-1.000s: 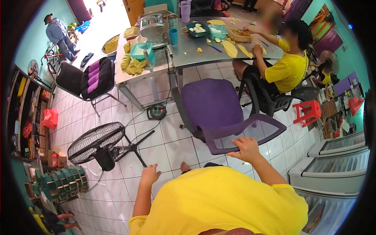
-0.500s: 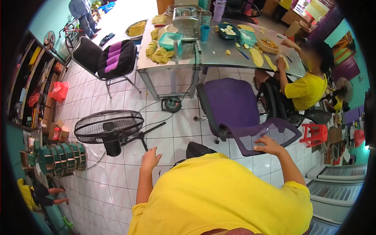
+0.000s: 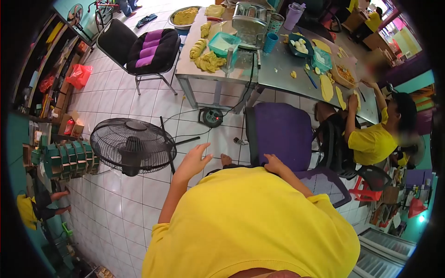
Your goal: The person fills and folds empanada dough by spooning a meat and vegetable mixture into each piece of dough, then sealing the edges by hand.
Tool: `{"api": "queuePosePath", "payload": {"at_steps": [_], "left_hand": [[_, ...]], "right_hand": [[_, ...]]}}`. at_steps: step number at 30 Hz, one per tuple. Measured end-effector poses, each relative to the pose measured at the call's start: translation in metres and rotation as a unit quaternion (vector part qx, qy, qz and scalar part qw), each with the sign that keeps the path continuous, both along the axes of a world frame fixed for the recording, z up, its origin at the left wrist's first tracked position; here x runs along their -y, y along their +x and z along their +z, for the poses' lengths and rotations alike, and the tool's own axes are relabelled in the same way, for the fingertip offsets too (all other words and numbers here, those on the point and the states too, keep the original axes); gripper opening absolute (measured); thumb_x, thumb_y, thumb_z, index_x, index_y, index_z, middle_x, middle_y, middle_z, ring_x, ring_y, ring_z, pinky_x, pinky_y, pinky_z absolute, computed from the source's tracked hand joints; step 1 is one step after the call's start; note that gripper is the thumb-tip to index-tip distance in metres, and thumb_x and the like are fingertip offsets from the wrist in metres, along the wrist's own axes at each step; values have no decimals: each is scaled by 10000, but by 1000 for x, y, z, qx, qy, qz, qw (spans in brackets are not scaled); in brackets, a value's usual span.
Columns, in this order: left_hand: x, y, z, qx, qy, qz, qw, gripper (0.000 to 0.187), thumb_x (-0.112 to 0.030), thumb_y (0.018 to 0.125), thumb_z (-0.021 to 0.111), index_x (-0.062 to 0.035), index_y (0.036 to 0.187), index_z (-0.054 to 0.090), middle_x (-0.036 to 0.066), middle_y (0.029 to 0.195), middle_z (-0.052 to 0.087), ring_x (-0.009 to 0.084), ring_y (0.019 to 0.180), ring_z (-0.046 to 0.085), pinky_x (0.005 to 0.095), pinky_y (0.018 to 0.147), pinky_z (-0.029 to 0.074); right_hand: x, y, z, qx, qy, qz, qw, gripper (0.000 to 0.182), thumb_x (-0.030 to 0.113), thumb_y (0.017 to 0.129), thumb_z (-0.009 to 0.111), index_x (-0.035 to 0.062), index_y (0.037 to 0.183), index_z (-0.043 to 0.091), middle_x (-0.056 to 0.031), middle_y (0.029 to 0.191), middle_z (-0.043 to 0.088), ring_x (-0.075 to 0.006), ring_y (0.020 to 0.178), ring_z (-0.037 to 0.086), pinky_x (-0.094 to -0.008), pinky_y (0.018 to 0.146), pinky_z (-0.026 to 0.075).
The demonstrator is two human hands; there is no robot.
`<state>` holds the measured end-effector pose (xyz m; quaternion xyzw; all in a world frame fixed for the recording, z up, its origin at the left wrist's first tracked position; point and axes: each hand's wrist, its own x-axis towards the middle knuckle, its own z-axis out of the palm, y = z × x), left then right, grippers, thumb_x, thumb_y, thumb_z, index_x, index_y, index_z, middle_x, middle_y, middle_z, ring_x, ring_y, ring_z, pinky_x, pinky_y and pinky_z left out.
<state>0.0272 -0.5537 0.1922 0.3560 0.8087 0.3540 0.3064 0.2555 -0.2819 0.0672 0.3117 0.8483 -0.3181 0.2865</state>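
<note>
My left hand [image 3: 196,160] hangs in the air over the tiled floor, holding nothing, its fingers spread. It is nearest to the black standing fan [image 3: 132,146]. My right hand [image 3: 274,164] is in front of my body with its fingers stretched out and nothing seen in them. It overlaps the lower left edge of the purple chair seat [image 3: 283,134] in this view. The chair's mesh backrest [image 3: 324,184] lies under my right forearm, partly hidden by my yellow shirt. A bare foot [image 3: 225,160] shows between my hands.
Ahead, a metal table [image 3: 273,74] bears a dough roller machine [image 3: 250,28], a teal tub [image 3: 224,44] and yellow dough [image 3: 210,61]. A seated person [image 3: 375,139] works with dough at right. A cable reel [image 3: 211,117] with cords sits on the floor. A black-and-purple chair [image 3: 150,51] stands left.
My body has come closer to the table and chair. My right hand has left the mesh backrest and moved left to the seat edge. My left hand has moved forward and right.
</note>
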Motion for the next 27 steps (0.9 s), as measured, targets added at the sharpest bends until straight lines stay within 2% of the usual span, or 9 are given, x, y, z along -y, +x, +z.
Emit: {"api": "queuePosePath", "payload": {"at_steps": [5,8,10,14,16,20,22,25,27], "left_hand": [[-20,-28,15,-64,15,30,997,420,-202,816,578,-5,1173,474,207,1067,539,368,953,527,403,813,427],[-14,-35,17,-53,8,54,997,412,-196,815,575,-4,1166,477,204,1056,541,368,940,532,400,806,430],[-6,-40,9,-101,27,49,993,387,-208,829,574,-34,1166,497,144,1055,560,276,788,553,329,675,448],[-7,-57,11,-106,18,44,993,380,-201,834,566,-35,1169,494,142,1052,560,275,791,557,335,685,447],[-10,-69,20,-108,-2,46,993,376,-198,837,562,-24,1163,492,146,1049,563,280,818,559,335,702,450],[-3,-88,27,-94,10,105,990,365,-182,824,557,-10,1140,498,181,1060,557,342,979,527,395,839,418],[4,-95,25,-94,11,131,987,361,-182,825,557,-6,1135,502,183,1064,557,341,987,526,394,842,417],[7,-105,20,-92,52,221,970,337,-161,830,564,0,1123,522,181,1088,556,333,1016,523,370,860,412],[-1,-114,23,-95,50,257,960,335,-158,831,565,1,1123,521,180,1085,557,331,1014,526,369,860,413]], "right_hand": [[-34,-2,-39,65,-52,0,997,549,264,770,555,47,1261,438,-198,1258,464,-330,1160,451,-367,971,367],[-34,12,-32,78,-29,-123,989,562,340,776,549,32,1237,462,-198,1214,506,-311,1141,479,-360,962,379],[-37,21,-35,67,-73,-146,984,587,379,759,550,30,1225,477,-204,1167,539,-330,1100,509,-353,944,397],[-27,-3,16,161,-95,-73,980,528,379,702,582,41,1108,590,-191,1147,557,-316,1060,538,-342,911,419],[-54,32,-74,176,-100,-47,978,492,369,659,625,86,1062,631,-182,1134,568,-303,1049,546,-344,905,421],[-63,2,-66,275,-67,114,952,467,320,657,641,99,1068,627,-178,1129,572,-322,1052,542,-369,890,432],[-80,-39,-55,242,-6,116,963,371,283,723,600,61,1020,624,-195,1079,585,-366,1024,540,-418,858,444],[-112,-144,-32,-35,84,103,991,272,238,778,535,35,944,605,-214,946,604,-398,890,565,-468,778,453],[-140,-224,-18,-195,146,99,965,310,202,773,553,14,1019,573,-222,1019,556,-384,958,522,-443,815,437]]}}
